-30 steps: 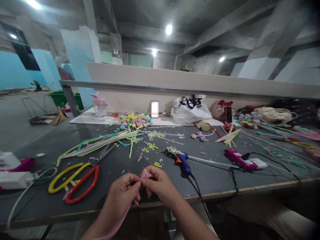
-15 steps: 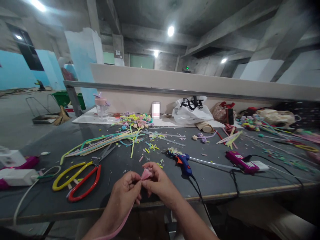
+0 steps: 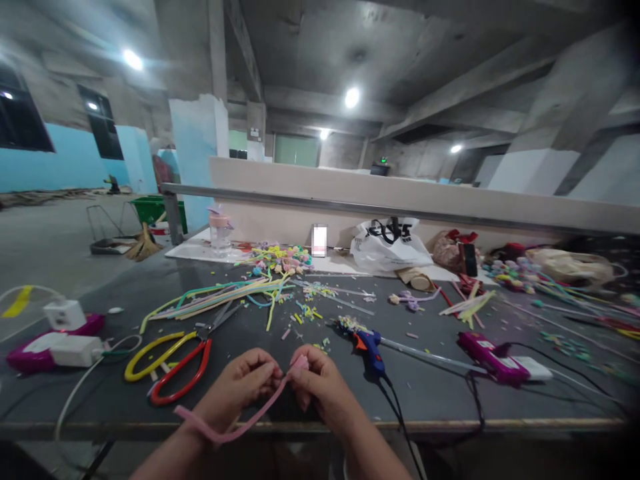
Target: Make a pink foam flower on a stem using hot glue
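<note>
the right hand [image 3: 320, 381] pinches the end of a pink strip [image 3: 250, 423] in its grip, over the front of the bench [image 3: 440, 395]; the tail droops leftward. the left hand [image 3: 250, 380] curls just beside it; whether that grip holds the strip, i cannot tell. scissors [image 3: 207, 363] lie left, 1 glue gun [image 3: 371, 352] right.
</note>
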Tool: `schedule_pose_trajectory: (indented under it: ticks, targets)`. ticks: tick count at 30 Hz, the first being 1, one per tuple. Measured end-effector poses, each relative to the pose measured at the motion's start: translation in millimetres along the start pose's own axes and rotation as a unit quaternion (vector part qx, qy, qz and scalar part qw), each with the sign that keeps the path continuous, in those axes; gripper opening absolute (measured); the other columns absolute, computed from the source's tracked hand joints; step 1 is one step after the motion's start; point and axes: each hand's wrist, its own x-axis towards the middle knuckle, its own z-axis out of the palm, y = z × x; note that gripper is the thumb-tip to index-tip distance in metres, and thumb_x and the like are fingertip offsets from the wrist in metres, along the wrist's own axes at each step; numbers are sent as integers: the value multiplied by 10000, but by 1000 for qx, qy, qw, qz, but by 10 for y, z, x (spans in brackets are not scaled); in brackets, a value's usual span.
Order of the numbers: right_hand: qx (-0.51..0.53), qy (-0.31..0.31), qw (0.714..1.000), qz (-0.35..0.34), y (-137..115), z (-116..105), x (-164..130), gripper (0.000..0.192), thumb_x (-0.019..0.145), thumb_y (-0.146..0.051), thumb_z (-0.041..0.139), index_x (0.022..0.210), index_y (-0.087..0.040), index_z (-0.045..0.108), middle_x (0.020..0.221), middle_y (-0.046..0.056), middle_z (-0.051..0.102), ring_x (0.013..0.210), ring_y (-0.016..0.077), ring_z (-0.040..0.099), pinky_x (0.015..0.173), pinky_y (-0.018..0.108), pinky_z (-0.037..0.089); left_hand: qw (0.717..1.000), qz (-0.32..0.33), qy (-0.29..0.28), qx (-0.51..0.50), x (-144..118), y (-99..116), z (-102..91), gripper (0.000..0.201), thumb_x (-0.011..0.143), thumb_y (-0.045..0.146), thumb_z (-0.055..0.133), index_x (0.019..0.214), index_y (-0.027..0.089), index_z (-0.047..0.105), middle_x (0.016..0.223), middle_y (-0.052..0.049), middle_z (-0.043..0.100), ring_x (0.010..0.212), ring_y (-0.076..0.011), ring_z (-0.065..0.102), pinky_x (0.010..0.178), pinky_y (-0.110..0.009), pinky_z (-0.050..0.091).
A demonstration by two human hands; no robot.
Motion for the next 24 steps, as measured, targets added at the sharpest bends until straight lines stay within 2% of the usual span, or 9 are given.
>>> schedule_pose_trajectory:
  ticks: [2,5,6,9,12,15,17,21,24]
  targets:
    - [-7,-7,1000,6,7,-13,3,301,662,-362,708,778,-156,521,505,-73,530,306,17,370,298,121,292,997,40,-43,54,-72,188,-114,191,761,347,597,756,156,590,774,-17,594,750,-130,549,721,-258,414]
    - [-18,-16,1000,8,9,-30,-4,253,677,-315,692,760,-154,516,522,-70,533,323,17,377,307,120,300,977,75,-147,138,-216,444,-225,177,707,325,662,720,158,603,955,-44,584,880,-166,528,769,-266,389]
    - [-24,-17,1000,9,6,-32,-9,237,676,-297,688,752,-153,517,527,-69,532,330,17,379,311,119,302,973,83,-158,146,-252,485,-231,194,704,345,661,730,162,602,986,-49,575,914,-181,518,783,-274,383]
    - [-40,-20,999,20,-17,-23,-29,221,657,-276,678,733,-153,512,513,-82,504,332,15,364,306,116,283,983,67,-91,145,-263,403,-158,214,748,375,607,708,172,552,883,-18,568,859,-155,507,767,-267,373]
    - [-61,-24,997,30,-47,1,-45,218,631,-269,663,730,-158,504,467,-100,470,319,20,353,303,119,264,986,1,-82,144,-157,94,-3,290,714,429,625,827,178,536,774,7,549,721,-126,500,645,-242,369]
    - [-90,-25,995,40,-63,22,-52,189,613,-231,627,737,-161,503,490,-86,515,339,30,383,324,127,278,995,-80,-42,45,-47,-212,142,400,683,555,581,804,187,478,684,17,550,586,-111,503,555,-237,369]
    - [-110,-37,992,52,-63,34,-57,173,612,-208,593,751,-163,502,516,-73,540,360,36,400,345,134,289,992,-122,-20,4,-6,-329,189,475,638,649,545,752,203,428,603,36,524,479,-97,476,489,-234,367]
    - [-168,-56,983,54,-86,63,-88,173,620,-147,546,785,-171,499,550,-81,494,425,44,408,406,148,314,988,-148,-2,51,-18,-341,165,484,663,687,479,738,221,373,490,89,431,344,-47,325,355,-170,249]
    - [-272,-77,959,9,-194,92,-152,368,634,-88,544,981,-201,497,650,-73,500,574,71,484,519,166,366,983,-144,-30,109,-87,-255,125,459,688,665,478,752,222,377,461,109,375,329,-31,232,324,-154,148]
